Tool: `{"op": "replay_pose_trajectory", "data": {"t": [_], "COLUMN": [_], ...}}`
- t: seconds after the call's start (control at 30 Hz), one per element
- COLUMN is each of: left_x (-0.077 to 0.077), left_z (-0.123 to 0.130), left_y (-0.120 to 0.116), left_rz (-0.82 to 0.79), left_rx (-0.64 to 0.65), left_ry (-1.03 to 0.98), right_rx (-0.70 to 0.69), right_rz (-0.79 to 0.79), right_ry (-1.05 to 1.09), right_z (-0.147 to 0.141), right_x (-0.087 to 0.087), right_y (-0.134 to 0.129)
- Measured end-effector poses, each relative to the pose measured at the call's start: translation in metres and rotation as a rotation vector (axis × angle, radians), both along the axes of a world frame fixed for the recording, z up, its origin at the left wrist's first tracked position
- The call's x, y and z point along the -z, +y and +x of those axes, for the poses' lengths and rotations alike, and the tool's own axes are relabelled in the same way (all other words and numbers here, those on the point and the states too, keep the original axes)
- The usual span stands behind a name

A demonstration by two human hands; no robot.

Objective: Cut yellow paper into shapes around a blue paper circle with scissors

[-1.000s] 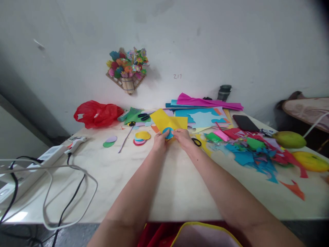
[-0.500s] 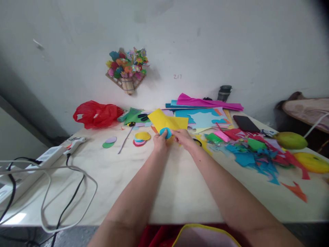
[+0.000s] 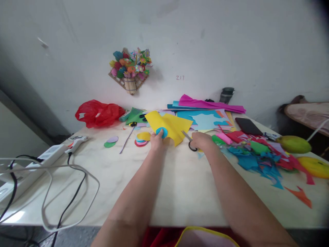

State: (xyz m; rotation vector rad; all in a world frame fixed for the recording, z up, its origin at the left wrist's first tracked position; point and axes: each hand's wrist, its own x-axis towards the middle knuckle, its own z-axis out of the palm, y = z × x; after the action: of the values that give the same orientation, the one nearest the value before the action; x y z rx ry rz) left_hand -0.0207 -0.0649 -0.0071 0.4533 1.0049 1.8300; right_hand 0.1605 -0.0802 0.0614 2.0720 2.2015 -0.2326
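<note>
My left hand (image 3: 156, 140) pinches a blue paper circle (image 3: 161, 132) flat against a large yellow sheet (image 3: 171, 125), its thumb on top of the circle. The sheet is slightly bent and held up off the table. In my right hand (image 3: 203, 140) is a pair of scissors (image 3: 189, 139); the blades point left toward the sheet's right edge, and one black handle loop hangs below the fingers. Just left of my left hand lies a small pile of cut circles, a yellow one (image 3: 143, 136) on top. Farther left are a lilac circle (image 3: 112, 139) and a green circle (image 3: 110, 144).
Coloured scraps (image 3: 259, 154) cover the right side, near a black phone (image 3: 248, 126) and yellow-green fruit (image 3: 294, 144). Stacked sheets (image 3: 205, 120) lie at the back. On the left are a red plastic bag (image 3: 99, 113), a power strip (image 3: 38, 164) and loose cables (image 3: 96, 192).
My right hand has left the blue circle and moved right, and it now holds the scissors. My left hand keeps the circle on the yellow sheet, which has turned and spread slightly.
</note>
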Motion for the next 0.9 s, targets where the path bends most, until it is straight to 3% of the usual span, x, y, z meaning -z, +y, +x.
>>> {"op": "replay_pose_trajectory", "data": {"t": [0.2,0.43,0.6,0.77,0.9], "left_x": [0.002,0.002,0.005,0.002,-0.001], "left_z": [-0.001,-0.002,-0.007,-0.009,-0.011], "left_y": [0.005,0.006,0.01,0.011,0.009], "left_rz": [0.003,-0.011,-0.033,-0.086,-0.188], "left_rx": [0.0,-0.03,-0.021,-0.045,-0.113], "left_ry": [-0.003,0.003,0.096,0.121,0.211], "right_rx": [-0.008,0.014,-0.042,-0.063,-0.127], "right_rz": [-0.01,0.094,0.216,0.257,0.25], "right_ry": [0.009,0.079,0.239,0.498,0.348], "right_z": [0.002,0.013,0.02,0.008,-0.008], "right_x": [0.004,0.008,0.011,0.017,0.02], "right_y": [0.005,0.014,0.022,0.025,0.015]}}
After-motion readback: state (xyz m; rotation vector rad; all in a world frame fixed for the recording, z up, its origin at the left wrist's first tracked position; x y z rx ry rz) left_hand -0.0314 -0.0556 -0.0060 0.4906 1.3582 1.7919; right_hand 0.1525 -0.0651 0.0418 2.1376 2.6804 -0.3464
